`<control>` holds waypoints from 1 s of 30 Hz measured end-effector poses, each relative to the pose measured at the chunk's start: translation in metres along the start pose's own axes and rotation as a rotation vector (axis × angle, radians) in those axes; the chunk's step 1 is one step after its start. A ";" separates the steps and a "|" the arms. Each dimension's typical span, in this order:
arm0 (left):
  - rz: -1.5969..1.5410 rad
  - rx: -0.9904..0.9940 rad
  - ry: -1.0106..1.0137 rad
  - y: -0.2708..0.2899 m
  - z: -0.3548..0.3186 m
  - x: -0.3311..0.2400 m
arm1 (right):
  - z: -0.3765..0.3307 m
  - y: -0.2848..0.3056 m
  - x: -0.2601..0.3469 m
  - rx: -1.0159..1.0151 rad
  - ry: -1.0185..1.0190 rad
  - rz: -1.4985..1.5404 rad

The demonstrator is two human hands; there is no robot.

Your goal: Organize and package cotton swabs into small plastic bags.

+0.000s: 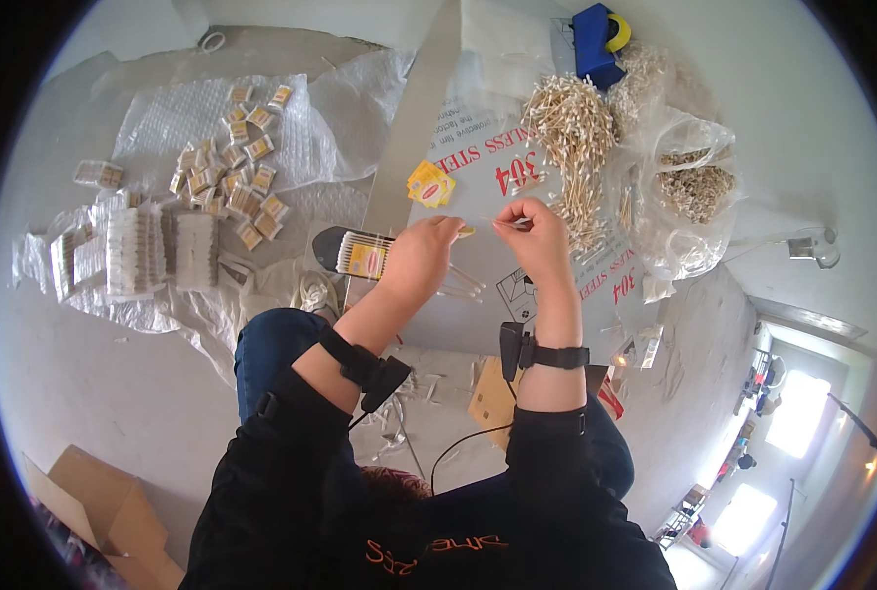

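My left hand is closed, with a small yellow-and-white card showing at its fingertips. Opposite it, my right hand is pinched, and a thin pale sliver shows at its fingertips, too small to name. Beside my left wrist, a bundle of cotton swabs with a yellow label lies on a dark rounded plate. A few loose swabs stick out below my left hand. Beyond the hands rests a small stack of yellow cards.
A large heap of cotton swabs spreads at the far right, near a blue tape dispenser and a clear bag of swabs. On the left, small packed bundles and stacked packs lie on bubble wrap. A cardboard box stands lower left.
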State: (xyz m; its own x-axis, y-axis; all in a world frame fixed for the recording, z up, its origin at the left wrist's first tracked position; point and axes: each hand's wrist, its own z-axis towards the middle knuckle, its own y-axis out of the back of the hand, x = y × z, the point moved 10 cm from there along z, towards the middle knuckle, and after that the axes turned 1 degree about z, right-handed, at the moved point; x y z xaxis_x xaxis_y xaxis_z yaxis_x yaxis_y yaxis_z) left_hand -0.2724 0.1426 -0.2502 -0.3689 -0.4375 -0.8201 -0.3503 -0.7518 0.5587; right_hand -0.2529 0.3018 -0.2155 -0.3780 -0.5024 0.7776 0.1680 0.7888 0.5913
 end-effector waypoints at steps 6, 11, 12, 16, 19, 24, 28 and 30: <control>-0.056 0.038 -0.001 -0.006 0.002 -0.001 | -0.020 -0.026 0.024 0.073 0.344 -0.331; -0.173 0.009 -0.036 -0.007 0.001 -0.002 | -0.020 -0.041 0.002 -0.004 0.234 -0.190; -0.218 -0.003 -0.052 -0.006 0.001 -0.001 | -0.021 -0.043 0.000 -0.019 0.216 -0.154; -0.238 -0.011 -0.075 -0.006 0.002 -0.005 | -0.024 -0.037 -0.008 -0.163 0.203 -0.013; -0.261 0.028 -0.071 -0.010 0.001 -0.006 | -0.026 -0.042 -0.004 -0.138 0.244 -0.136; -0.284 -0.029 -0.016 -0.006 -0.001 -0.004 | -0.027 -0.040 -0.005 -0.181 0.260 -0.128; -0.284 -0.072 -0.018 -0.005 -0.002 0.001 | -0.031 -0.046 0.007 -0.188 0.362 -0.155; -0.325 -0.032 -0.008 -0.010 -0.003 -0.003 | -0.032 -0.046 0.006 -0.232 0.362 -0.263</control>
State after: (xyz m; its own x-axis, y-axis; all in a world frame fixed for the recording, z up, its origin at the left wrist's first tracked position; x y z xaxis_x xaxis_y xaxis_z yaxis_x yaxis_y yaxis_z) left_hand -0.2656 0.1502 -0.2531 -0.2492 -0.1678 -0.9538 -0.4239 -0.8666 0.2632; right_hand -0.2340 0.2508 -0.2309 -0.1016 -0.7968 0.5956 0.3231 0.5398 0.7773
